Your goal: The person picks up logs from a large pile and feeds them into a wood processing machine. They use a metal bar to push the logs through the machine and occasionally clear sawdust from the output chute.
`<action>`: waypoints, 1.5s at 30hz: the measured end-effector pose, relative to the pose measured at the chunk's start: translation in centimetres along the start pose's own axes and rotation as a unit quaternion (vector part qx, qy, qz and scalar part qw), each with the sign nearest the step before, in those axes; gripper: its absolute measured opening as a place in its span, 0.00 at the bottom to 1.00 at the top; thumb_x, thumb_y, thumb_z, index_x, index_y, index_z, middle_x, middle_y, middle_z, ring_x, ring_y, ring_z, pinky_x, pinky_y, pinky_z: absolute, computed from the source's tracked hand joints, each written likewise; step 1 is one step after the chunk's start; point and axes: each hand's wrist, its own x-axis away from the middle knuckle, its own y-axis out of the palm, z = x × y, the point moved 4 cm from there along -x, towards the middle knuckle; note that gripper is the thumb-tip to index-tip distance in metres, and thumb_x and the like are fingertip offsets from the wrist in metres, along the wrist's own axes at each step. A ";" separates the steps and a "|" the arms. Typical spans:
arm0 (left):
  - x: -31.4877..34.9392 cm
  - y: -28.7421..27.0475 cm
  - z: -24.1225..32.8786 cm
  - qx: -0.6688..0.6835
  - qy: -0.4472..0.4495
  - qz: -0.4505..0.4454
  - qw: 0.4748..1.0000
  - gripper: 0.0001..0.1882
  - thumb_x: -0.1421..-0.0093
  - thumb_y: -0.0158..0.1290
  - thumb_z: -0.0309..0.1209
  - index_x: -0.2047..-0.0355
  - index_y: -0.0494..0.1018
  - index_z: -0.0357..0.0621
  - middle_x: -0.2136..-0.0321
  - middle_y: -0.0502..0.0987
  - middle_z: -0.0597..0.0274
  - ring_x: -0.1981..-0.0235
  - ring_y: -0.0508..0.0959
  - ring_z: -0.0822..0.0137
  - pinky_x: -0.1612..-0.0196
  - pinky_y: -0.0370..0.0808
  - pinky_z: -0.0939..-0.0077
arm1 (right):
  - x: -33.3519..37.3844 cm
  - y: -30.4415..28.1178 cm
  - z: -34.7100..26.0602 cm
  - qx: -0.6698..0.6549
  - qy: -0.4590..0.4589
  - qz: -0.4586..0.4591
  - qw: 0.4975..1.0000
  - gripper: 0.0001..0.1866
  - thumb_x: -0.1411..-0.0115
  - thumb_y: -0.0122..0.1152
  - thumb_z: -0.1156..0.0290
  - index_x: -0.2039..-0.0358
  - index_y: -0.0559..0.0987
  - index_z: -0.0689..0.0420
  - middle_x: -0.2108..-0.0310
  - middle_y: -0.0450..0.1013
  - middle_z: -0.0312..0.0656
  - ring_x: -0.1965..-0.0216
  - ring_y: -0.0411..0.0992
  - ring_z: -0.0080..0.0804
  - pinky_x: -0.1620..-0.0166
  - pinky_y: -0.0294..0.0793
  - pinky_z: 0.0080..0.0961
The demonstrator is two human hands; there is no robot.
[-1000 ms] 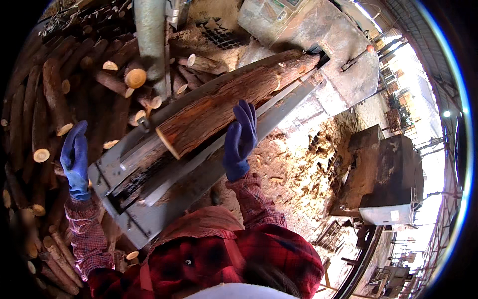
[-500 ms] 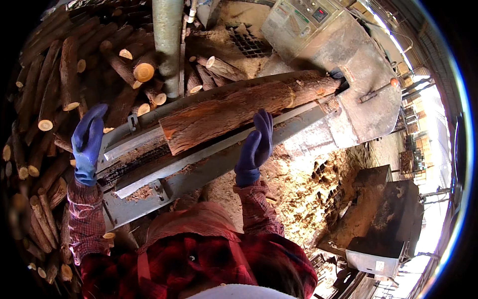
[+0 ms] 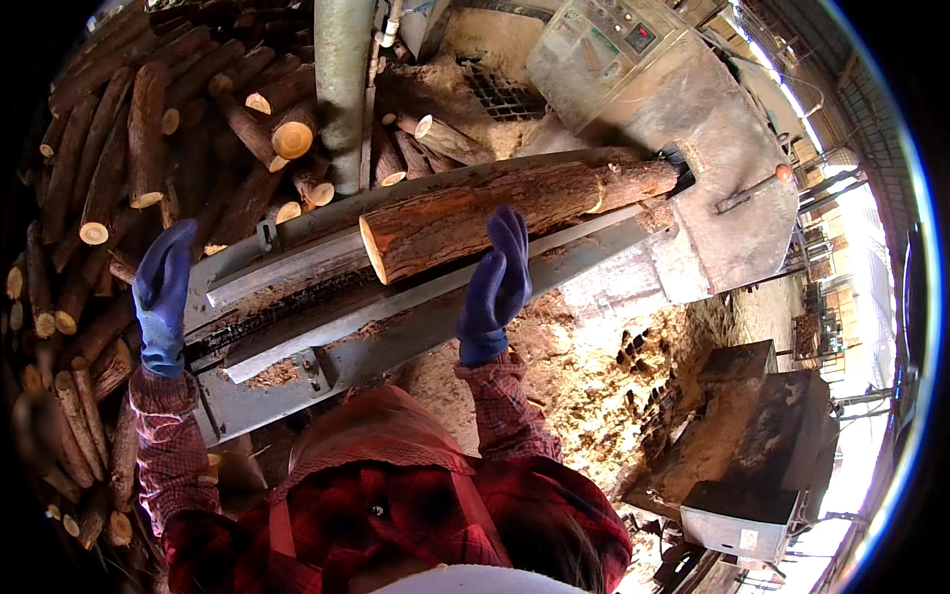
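Possibly lettered control panel (image 3: 606,51), illegible | left hand (image 3: 162,297) and right hand (image 3: 493,292) unclenched, empty | log (image 3: 435,230) on metal bed (image 3: 247,411)

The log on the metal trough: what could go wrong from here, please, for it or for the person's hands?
The open right hand is close beside the log, in front of the near rail in this view; if the log rolled, the hand might be pinched. The log's narrower end is at the dark opening of the machine, so it could perhaps jam there.
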 end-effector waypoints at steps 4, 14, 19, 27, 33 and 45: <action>-0.3 2.4 2.2 -0.021 0.006 -0.016 1.000 0.13 0.37 0.47 0.22 0.53 0.73 0.34 0.56 0.77 0.57 0.54 0.75 0.70 0.48 0.69 0.78 | -0.9 -1.8 0.3 -0.006 0.002 0.004 1.000 0.21 0.35 0.46 0.61 0.54 0.76 0.65 0.48 0.70 0.52 0.40 0.62 0.50 0.38 0.56 0.42; -5.7 11.8 4.9 -0.049 0.110 -0.126 0.985 0.14 0.38 0.46 0.22 0.52 0.73 0.34 0.57 0.77 0.58 0.55 0.73 0.72 0.50 0.68 0.80 | -7.3 -11.6 2.7 0.043 -0.064 0.051 0.996 0.19 0.35 0.45 0.65 0.53 0.76 0.65 0.49 0.71 0.52 0.41 0.64 0.43 0.38 0.57 0.39; -9.4 22.4 8.5 0.023 0.139 -0.226 0.964 0.15 0.41 0.48 0.21 0.53 0.73 0.34 0.60 0.78 0.55 0.58 0.76 0.69 0.54 0.71 0.78 | -19.8 -22.0 5.4 0.081 -0.048 0.097 0.991 0.24 0.34 0.47 0.62 0.46 0.69 0.68 0.46 0.68 0.53 0.42 0.64 0.40 0.38 0.60 0.33; -24.0 55.2 12.9 0.037 0.358 -0.206 0.910 0.18 0.43 0.52 0.29 0.52 0.73 0.47 0.60 0.79 0.55 0.61 0.80 0.64 0.55 0.75 0.72 | -50.8 -47.9 18.0 0.346 -0.183 0.114 0.913 0.24 0.38 0.58 0.67 0.46 0.69 0.70 0.56 0.74 0.43 0.55 0.70 0.26 0.50 0.68 0.23; -43.8 88.2 5.6 -0.319 0.345 -0.217 0.855 0.17 0.44 0.50 0.37 0.54 0.71 0.49 0.66 0.79 0.57 0.65 0.78 0.60 0.52 0.69 0.69 | -57.6 -53.2 28.0 0.268 0.043 0.027 0.962 0.25 0.37 0.53 0.62 0.44 0.69 0.64 0.52 0.73 0.42 0.53 0.70 0.28 0.50 0.68 0.25; -58.0 101.0 3.1 -0.020 0.083 -0.168 0.982 0.13 0.50 0.57 0.37 0.65 0.74 0.46 0.66 0.78 0.57 0.62 0.77 0.58 0.56 0.72 0.70 | -56.3 -50.6 27.7 0.270 0.045 -0.052 0.960 0.26 0.34 0.42 0.60 0.42 0.66 0.64 0.50 0.72 0.45 0.53 0.72 0.31 0.49 0.71 0.27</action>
